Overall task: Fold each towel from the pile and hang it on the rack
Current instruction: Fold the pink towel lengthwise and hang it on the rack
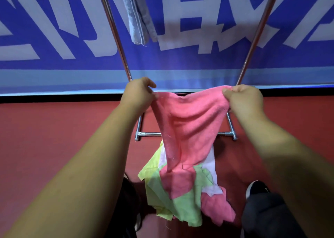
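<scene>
Two hands hold a pink towel stretched out above a pile on the floor.

The left hand (pixel 140 91) pinches one top corner of the pink towel (pixel 189 122) and the right hand (pixel 244 97) pinches the other, fingers curled round the cloth; the towel sags between them and hangs down to touch the pile (pixel 180 192) of green, pink and white towels on the red floor (pixel 54 129). Behind it stands the metal rack (pixel 119 39), with a folded grey towel (pixel 139 17) hanging high up, before a blue banner (pixel 198 62). A dark shoe (pixel 256 188) shows at lower right.
</scene>
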`<state>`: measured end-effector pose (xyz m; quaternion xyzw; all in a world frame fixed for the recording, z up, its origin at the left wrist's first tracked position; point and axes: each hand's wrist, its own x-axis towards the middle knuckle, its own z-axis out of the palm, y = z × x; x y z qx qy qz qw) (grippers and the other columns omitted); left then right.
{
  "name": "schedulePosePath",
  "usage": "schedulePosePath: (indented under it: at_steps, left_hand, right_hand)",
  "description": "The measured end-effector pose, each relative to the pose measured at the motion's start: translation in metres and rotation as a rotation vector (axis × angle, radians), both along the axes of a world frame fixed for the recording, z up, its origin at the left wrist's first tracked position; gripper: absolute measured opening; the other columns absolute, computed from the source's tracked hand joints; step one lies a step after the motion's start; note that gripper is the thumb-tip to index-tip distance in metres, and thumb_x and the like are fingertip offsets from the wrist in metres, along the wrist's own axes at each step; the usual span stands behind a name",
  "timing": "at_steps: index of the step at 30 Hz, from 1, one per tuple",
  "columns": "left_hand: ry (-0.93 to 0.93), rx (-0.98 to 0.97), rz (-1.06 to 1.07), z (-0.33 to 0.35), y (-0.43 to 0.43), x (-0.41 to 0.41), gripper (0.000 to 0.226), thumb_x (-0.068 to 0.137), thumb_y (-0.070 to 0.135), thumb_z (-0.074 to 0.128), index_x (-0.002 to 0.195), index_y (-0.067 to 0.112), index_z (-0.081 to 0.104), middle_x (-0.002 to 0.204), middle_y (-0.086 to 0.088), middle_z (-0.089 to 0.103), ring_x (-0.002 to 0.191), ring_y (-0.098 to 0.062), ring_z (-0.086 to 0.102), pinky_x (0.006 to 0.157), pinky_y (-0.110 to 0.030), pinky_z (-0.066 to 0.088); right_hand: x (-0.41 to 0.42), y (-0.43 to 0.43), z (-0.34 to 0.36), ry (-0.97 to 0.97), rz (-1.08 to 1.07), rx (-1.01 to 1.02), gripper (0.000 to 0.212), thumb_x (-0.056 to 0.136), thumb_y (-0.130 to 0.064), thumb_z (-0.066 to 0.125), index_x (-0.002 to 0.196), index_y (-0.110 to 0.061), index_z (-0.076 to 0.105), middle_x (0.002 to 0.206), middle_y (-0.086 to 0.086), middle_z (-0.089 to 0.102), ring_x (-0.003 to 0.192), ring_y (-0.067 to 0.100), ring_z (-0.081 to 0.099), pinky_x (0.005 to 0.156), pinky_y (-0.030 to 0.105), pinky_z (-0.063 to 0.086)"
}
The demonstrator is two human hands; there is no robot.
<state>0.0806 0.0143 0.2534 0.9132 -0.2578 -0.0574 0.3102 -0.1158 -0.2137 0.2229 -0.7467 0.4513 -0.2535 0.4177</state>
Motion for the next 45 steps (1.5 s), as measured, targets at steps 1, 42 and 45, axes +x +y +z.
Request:
schedulePosePath:
  at_steps: [1,42,45]
  left_hand:
    - [-0.035,0.068,-0.015,0.000,0.002,-0.001,0.027,0.089,0.010,0.072,0.112,0.023,0.076,0.092,0.002,0.076,0.088,-0.023,0.074,0.078,-0.027,0.055]
    - [0.333,-0.206,-0.257,0.004,-0.032,-0.044,0.046,0.089,-0.001,0.074,0.131,0.016,0.066,0.096,-0.005,0.081,0.085,-0.024,0.077,0.089,-0.038,0.064]
    - [0.360,-0.238,-0.266,0.005,-0.033,-0.047,0.031,0.092,0.007,0.079,0.121,0.016,0.070,0.098,-0.006,0.081,0.079,-0.013,0.075,0.083,-0.033,0.064]
  right_hand:
    - [-0.002,0.000,0.001,0.010,-0.016,-0.016,0.032,0.092,-0.037,0.075,0.087,-0.005,0.078,0.081,0.015,0.078,0.084,0.036,0.075,0.086,0.045,0.062]
    - [0.009,0.050,-0.001,-0.107,0.516,-0.045,0.010,0.091,-0.015,0.085,0.092,-0.023,0.081,0.072,-0.012,0.067,0.062,-0.002,0.055,0.068,0.019,0.050]
    - [0.008,0.050,0.002,-0.149,0.493,-0.036,0.007,0.093,-0.011,0.083,0.096,-0.017,0.080,0.079,-0.009,0.070,0.061,-0.007,0.058,0.063,0.007,0.043]
